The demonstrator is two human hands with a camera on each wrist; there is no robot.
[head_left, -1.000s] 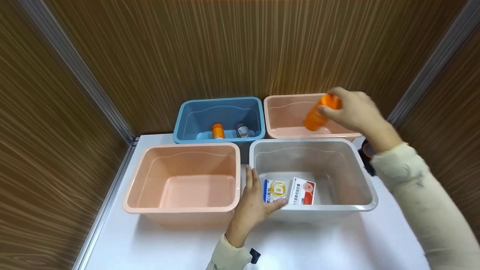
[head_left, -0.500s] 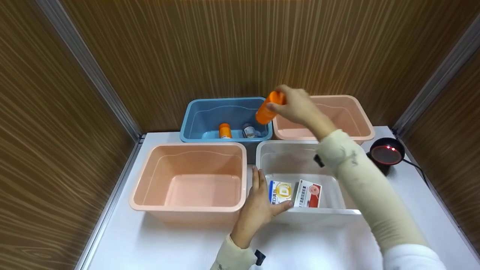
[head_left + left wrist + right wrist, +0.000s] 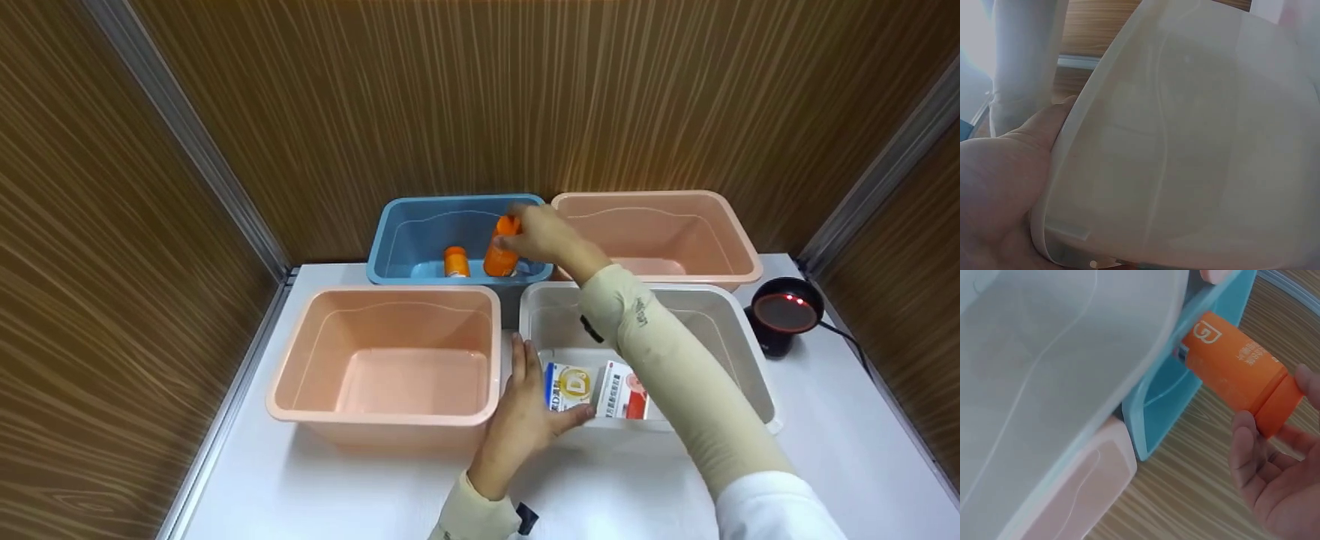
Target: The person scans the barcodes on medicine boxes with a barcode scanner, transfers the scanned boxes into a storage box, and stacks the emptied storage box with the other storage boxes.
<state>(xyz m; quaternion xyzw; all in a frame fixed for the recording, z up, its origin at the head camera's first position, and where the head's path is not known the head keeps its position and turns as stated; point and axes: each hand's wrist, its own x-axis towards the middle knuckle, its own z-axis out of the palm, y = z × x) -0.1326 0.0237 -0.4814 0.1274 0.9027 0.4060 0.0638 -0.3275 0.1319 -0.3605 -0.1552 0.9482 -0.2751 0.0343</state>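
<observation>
My right hand pinches the orange cap of a large orange bottle, holding it bottom-down inside the blue bin at the back. Below that hand, in the right wrist view, the bottle's white lettering shows. A smaller orange bottle stands in the same bin; the small clear bottle there is mostly hidden behind the large one. My left hand rests at the near left corner of the white bin, fingers straight along its side and thumb spread across the front rim. Inside lie a D3 box and a red-and-white medicine box.
A peach bin stands front left, close beside my left hand. Another peach bin is at the back right. At the far right is a black scanner with red lights and a cable. Wood-grain panels enclose the table.
My right hand has carried the large orange bottle left from over the back peach bin, then down into the blue bin. The left hand stays at the white bin's corner.
</observation>
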